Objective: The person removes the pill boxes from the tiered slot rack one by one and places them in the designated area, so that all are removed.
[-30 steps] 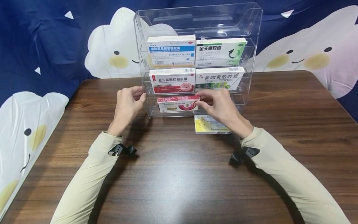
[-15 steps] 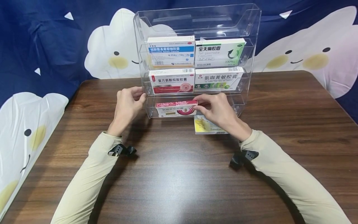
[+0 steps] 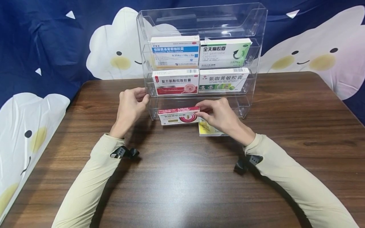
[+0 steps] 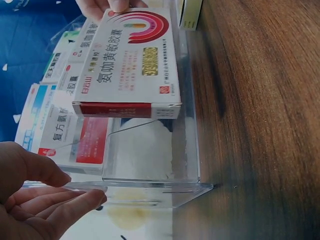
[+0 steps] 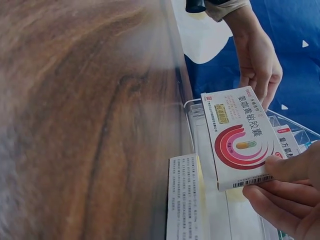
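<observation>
Thumb and fingers of the right hand (image 3: 223,115) (image 5: 295,192) pinch the right end of a white box with a red top edge and pink arcs (image 3: 179,117) (image 4: 132,60) (image 5: 240,137). That box is tilted in front of the lowest tier of a clear rack (image 3: 168,14). At the rack's left side panel, the left hand (image 3: 129,109) (image 4: 45,195) grips the edge between thumb and fingers. Partly under the right hand, a yellow and white box (image 3: 209,129) (image 5: 184,200) lies at the rack's front.
Upper tiers hold a blue and white box (image 3: 175,53), a green and white box (image 3: 225,53), a red and white box (image 3: 175,83) and a white box with a green strip (image 3: 223,80). Around the rack is a brown table (image 3: 171,177); behind hangs a patterned blue cloth (image 3: 57,31).
The right hand has drawn the pink-arc box down and forward from the lowest tier, covering more of the yellow box. The left hand has stayed at the rack's side.
</observation>
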Demonstrator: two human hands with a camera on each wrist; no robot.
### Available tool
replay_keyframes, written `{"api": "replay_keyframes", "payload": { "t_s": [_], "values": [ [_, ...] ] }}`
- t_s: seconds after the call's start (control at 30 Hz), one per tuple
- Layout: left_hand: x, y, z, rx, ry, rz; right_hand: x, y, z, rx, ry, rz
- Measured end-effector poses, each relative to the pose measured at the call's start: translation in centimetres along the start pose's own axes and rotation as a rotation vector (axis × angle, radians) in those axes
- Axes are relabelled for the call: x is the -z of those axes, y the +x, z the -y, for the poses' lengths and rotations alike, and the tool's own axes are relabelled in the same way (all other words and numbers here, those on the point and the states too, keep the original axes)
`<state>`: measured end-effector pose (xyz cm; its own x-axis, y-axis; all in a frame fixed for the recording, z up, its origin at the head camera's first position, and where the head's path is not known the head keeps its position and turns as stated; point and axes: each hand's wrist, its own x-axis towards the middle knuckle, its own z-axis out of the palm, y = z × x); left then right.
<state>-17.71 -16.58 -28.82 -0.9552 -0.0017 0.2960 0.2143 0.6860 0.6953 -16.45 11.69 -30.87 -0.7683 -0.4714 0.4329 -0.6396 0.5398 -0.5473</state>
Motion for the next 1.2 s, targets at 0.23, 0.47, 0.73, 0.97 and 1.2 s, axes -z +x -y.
{"api": "replay_keyframes", "payload": {
  "t_s": [0.23,0.47,0.73,0.97,1.2],
  "values": [
    [0.0,0.1,-0.2,0.002,-0.006,0.003,0.0,-0.1,-0.1,-0.129,0.047,0.096],
    [0.0,0.2,-0.2,0.001,-0.008,0.004,-0.2,0.0,-0.3,-0.247,0.107,0.218],
    [-0.1,0.1,-0.2,-0.007,-0.021,-0.001,-1.0,-0.2,-0.6,-0.122,-0.021,0.163],
    [0.0,0.1,-0.1,-0.010,-0.022,-0.006,-2.2,-0.7,1.0,0.276,-0.222,0.277],
    [-0.1,0.1,0.1,-0.008,-0.013,-0.008,-3.4,-0.9,1.5,0.383,-0.295,0.420]
  ]
}}
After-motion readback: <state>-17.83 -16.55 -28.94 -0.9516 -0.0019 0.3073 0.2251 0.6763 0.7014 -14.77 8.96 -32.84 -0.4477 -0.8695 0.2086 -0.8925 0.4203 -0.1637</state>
